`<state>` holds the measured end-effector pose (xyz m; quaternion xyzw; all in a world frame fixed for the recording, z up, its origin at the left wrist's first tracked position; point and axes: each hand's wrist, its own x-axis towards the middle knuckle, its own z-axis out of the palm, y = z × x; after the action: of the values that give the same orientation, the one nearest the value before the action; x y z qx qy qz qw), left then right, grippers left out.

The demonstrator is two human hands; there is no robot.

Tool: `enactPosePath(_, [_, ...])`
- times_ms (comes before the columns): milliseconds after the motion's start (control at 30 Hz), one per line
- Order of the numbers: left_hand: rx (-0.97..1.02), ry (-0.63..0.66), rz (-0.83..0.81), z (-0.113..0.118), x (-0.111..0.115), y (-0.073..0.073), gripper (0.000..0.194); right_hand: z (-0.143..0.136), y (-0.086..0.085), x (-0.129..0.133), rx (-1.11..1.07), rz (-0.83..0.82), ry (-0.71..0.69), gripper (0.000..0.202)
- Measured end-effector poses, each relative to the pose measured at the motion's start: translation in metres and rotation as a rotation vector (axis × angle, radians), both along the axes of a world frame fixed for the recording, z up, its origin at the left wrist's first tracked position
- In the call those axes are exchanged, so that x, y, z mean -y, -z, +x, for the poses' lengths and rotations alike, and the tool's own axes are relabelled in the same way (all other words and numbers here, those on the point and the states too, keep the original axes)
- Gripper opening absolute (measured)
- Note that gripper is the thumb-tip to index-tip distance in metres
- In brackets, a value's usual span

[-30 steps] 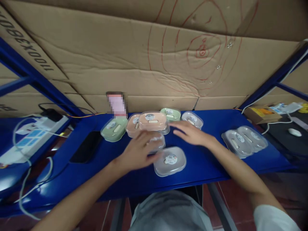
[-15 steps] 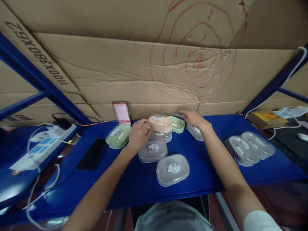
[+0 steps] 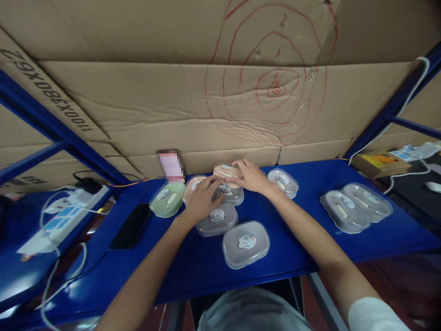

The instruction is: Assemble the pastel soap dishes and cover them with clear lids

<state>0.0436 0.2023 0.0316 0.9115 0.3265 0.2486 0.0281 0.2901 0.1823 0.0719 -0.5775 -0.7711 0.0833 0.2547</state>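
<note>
A pink lidded plastic box (image 3: 224,172) rests on or just over a grey lidded box (image 3: 233,196). My right hand (image 3: 253,177) grips its right end, fingers bent over the lid. My left hand (image 3: 201,200) has its fingers spread, tips by the pink box's lower left edge and thumb over the grey box; whether it touches them I cannot tell. Another pink box (image 3: 191,187) lies partly under the left hand. To its left is a green box (image 3: 167,198). Closer to me are two grey boxes (image 3: 217,220) (image 3: 246,253). Clear lids carry round stickers.
One grey box (image 3: 287,188) lies right of my right hand, and two more grey boxes (image 3: 344,214) stand side by side farther right. A black phone (image 3: 130,227) lies at left; a lit phone (image 3: 170,165) leans on the cardboard wall (image 3: 155,101). A power strip (image 3: 65,220) trails white cables.
My right hand has moved left from the far right grey box onto the pink box. A second pink box now shows by my left hand. The green box at right is no longer visible.
</note>
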Motion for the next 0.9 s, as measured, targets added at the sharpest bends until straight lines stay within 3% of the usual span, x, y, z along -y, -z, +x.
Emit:
enactPosePath(200, [0.003,0.037,-0.014,-0.001,-0.003,0.006,0.041,0.018,0.004,-0.015,-0.068,-0.041,0.043,0.038])
enactPosePath(300, [-0.002,0.049,-0.024,-0.001,-0.003,0.007,0.04,0.031,-0.006,-0.016,-0.069,-0.036,0.102,0.027])
enactPosePath(400, [-0.008,0.047,-0.031,-0.001,-0.002,0.006,0.033,0.035,-0.021,-0.007,-0.042,0.023,0.142,0.033])
enactPosePath(500, [-0.016,0.047,-0.037,-0.002,-0.001,0.003,0.03,0.024,-0.031,0.01,0.032,-0.021,-0.013,0.03])
enactPosePath(633, [-0.014,0.075,-0.048,-0.004,-0.002,0.001,0.041,-0.003,-0.027,0.029,0.173,-0.16,-0.23,0.014])
enactPosePath(900, [0.028,0.099,-0.053,-0.002,-0.004,0.003,0.037,-0.024,-0.007,0.031,0.361,-0.169,-0.144,0.064])
